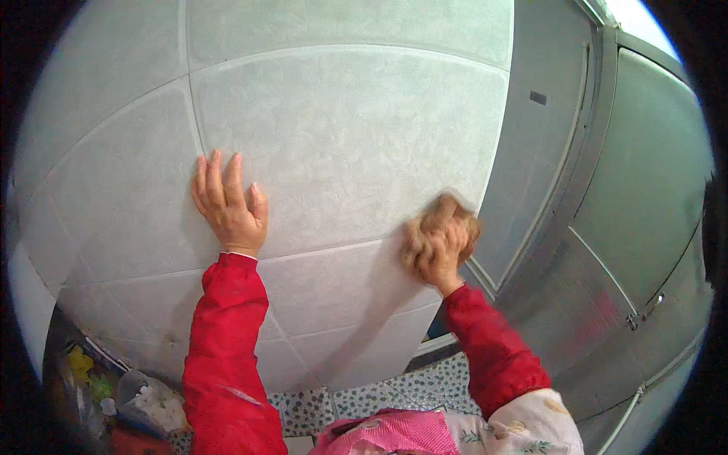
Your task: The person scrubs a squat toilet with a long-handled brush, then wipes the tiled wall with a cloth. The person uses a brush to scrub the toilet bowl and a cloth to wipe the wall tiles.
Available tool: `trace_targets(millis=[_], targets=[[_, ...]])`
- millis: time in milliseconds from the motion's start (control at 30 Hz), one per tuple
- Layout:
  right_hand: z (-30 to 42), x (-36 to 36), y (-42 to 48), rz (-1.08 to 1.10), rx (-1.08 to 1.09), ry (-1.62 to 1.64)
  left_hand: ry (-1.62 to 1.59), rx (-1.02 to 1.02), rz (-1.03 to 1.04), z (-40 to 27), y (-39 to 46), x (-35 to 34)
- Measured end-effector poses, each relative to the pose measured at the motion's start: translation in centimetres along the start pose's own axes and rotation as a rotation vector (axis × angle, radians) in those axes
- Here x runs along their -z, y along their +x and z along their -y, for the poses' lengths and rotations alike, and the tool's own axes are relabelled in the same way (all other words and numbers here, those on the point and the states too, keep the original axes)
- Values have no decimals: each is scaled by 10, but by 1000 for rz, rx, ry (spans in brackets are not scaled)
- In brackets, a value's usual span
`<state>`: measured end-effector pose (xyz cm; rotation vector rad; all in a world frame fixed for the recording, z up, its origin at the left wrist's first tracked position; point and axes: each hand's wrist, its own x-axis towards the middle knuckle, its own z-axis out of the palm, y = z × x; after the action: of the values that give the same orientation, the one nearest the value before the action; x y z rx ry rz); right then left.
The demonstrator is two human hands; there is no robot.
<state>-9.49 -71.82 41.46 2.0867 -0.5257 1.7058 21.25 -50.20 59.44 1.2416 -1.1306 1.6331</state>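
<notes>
A pale grey tiled wall fills the middle of the view in front of me. My left hand rests against it with the fingers spread, near a vertical grout line, and holds nothing. Over at the wall's right edge, my right hand presses a bunched brown cloth on the tile. The hand and cloth are blurred, and the fingers are partly lost in the folds. Red sleeves cover both forearms.
A grey metal door with a latch stands at the right, beside a grey panel. Below is a spotted tile floor. At the lower left sits a bin lined with a plastic bag, among other items.
</notes>
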Motion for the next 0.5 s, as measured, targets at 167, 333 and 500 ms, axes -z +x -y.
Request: trace_targets(millis=[167,333,500], targets=[[-21,40,219,-217,57,-37,13,-26,23,0,-6,-4],[-8,44,316,-391,74,-87,4,-44,-6,-4,-1,-8],[80,1,191,-97,188,31,28,-44,19,6,-5,-2]])
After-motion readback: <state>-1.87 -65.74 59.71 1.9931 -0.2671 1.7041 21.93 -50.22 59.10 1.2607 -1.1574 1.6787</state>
